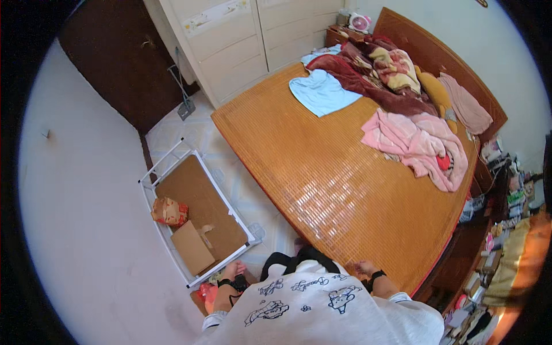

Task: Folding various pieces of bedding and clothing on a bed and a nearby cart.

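My left hand [235, 270] hangs low beside the near end of a white metal-framed rack [222, 262], its fingers loosely curled; whether they touch anything is unclear. Near the close edge of a bed covered by a bamboo mat [276, 146], my right hand [363, 267] is partly bent, and no object shows in it. Dark bands circle both wrists. On the rack's brown board [194, 181] are a crumpled brown and red paper bag [170, 211] and a cardboard box [192, 248]. A light blue cloth [323, 92] and a pink blanket [424, 144] lie on the mat.
Farther up the bed are a maroon blanket [366, 79], a yellow plush toy [434, 92] and a pinkish pillow [465, 103]. A long-handled dustpan [186, 109] stands by the dark door [116, 56]. Crowded shelves [478, 280] line the right. A red plastic bag [208, 295] is near my left arm.
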The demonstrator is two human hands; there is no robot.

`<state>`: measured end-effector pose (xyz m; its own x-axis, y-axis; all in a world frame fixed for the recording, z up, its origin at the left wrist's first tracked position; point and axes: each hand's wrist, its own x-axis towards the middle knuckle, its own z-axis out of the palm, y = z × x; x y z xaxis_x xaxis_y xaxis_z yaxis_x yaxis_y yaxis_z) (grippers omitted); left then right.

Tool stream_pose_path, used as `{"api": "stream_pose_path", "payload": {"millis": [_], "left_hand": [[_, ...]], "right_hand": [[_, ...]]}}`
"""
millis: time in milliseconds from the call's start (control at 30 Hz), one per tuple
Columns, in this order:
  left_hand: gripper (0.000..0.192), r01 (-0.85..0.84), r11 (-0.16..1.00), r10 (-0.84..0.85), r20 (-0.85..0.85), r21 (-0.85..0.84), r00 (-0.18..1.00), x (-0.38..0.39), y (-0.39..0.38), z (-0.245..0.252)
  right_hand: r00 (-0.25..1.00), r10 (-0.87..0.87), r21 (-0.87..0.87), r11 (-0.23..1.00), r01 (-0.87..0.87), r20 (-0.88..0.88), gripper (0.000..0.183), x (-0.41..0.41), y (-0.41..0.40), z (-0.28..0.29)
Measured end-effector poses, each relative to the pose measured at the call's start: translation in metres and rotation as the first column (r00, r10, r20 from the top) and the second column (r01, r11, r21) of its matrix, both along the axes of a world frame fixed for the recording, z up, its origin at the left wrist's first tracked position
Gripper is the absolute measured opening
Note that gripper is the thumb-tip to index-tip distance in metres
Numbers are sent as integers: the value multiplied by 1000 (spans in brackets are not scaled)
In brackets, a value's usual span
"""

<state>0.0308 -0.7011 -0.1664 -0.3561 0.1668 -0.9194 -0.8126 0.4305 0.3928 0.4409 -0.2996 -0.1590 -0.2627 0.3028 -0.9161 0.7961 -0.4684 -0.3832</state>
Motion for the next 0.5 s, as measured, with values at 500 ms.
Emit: {"api": "stream_pose_path", "payload": {"millis": [500], "left_hand": [[29, 15, 999, -19, 114, 34, 993, -47, 29, 3]], "right_hand": [[995, 99, -14, 995, -99, -25, 19, -135, 79, -30]]}}
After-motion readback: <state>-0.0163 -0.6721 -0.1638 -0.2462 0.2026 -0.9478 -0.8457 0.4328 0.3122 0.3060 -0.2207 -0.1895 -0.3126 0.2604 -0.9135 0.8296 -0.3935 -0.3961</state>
